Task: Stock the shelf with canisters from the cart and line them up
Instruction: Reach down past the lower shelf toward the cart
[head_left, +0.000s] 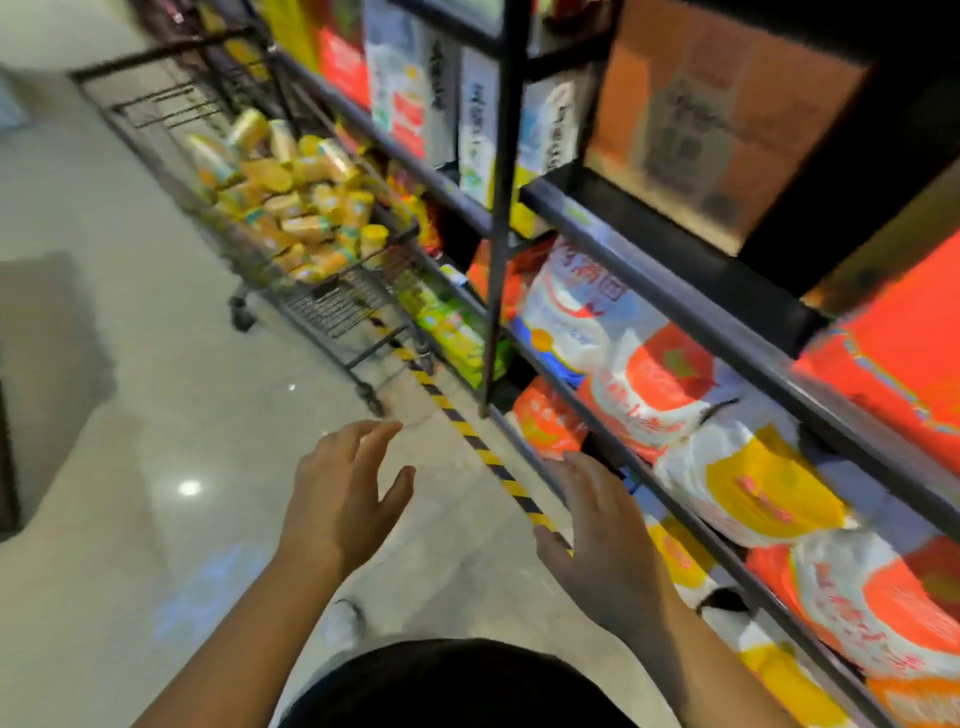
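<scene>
Up the aisle on the left, a dark wire cart (332, 312) stands on the pale glossy floor (156, 415), close against the shelf (727, 332) that runs along the right side. Yellow canisters (291, 192) lie heaped in the cart, tumbled on their sides and at all angles, filling the end farther from the person, while the nearer stretch of its wire bottom is bare. Both hands are held out low in front of the body, over the floor and well apart from the cart. The left hand (343, 499) is spread, fingers straight and slightly fanned, thumb out, holding nothing. The right hand (602, 530) is likewise spread and empty, palm down, its fingertips reaching toward the front edge of a low shelf tier; whether they touch it cannot be told through the blur. A strip of yellow-and-black tape (483, 452) runs along the floor at the foot of the shelf and passes between the two hands. White, orange and yellow bags (660, 379) are packed on the lower tiers beside the right hand, green packets (457, 332) sit low down near the cart, and tall printed boxes (405, 93) stand on the tier above. A black upright post (498, 208) divides the shelf bays.
</scene>
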